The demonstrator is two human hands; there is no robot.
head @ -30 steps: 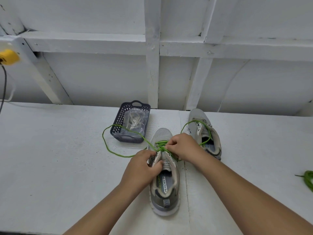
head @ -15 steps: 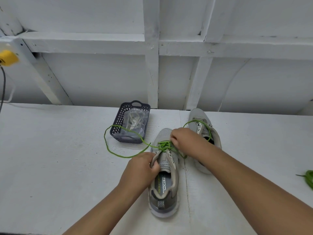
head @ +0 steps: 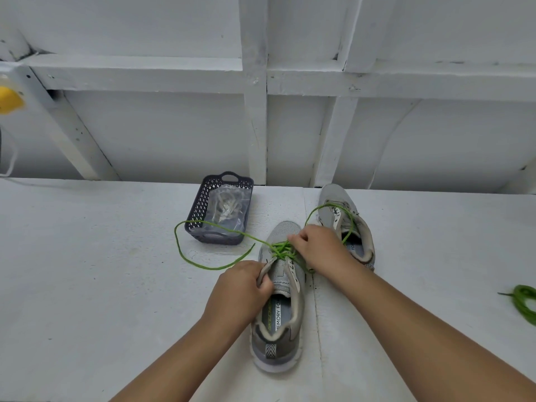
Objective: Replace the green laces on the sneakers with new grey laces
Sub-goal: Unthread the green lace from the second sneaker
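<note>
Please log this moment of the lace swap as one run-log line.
step: unlacing near sneaker | left hand: grips eyelet edge | right hand: pinches green lace | basket: bagged laces

Lighting is soft and even, kind of cool and washed out, so the white table (head: 87, 285) and wall nearly blend. Shadows are faint, just a thin one under the near sneaker (head: 280, 314). No real glare. Sharp around that sneaker, softer toward the corners, and the wide lens bends the wall beams above it.
</note>
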